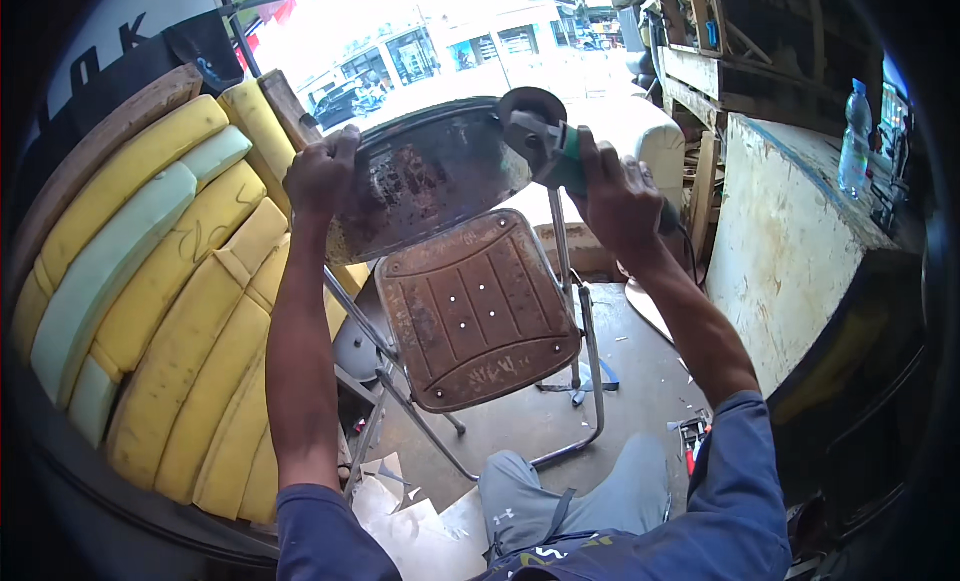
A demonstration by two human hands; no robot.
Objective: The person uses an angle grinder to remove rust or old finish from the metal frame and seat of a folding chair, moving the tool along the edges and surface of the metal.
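A metal folding chair stands before me, with a rusty brown seat (480, 331) and a dark, scratched, rust-stained backrest (435, 181). My left hand (320, 176) grips the backrest by its left end. In my right hand (620, 196) is a green angle grinder (570, 163), its fingers wrapped round the body. The grinder's round disc (532, 106) is at the upper right corner of the backrest; whether it touches the metal I cannot tell. Bent tube legs (597, 381) carry the chair on the grey floor.
Yellow and pale green foam pieces (190, 281) are stacked along the left. At the right, a worn white cabinet (770, 251) bears a clear plastic bottle (856, 141). Paper scraps (415, 531) and hand tools (690, 441) lie on the floor. A cord trails from the grinder.
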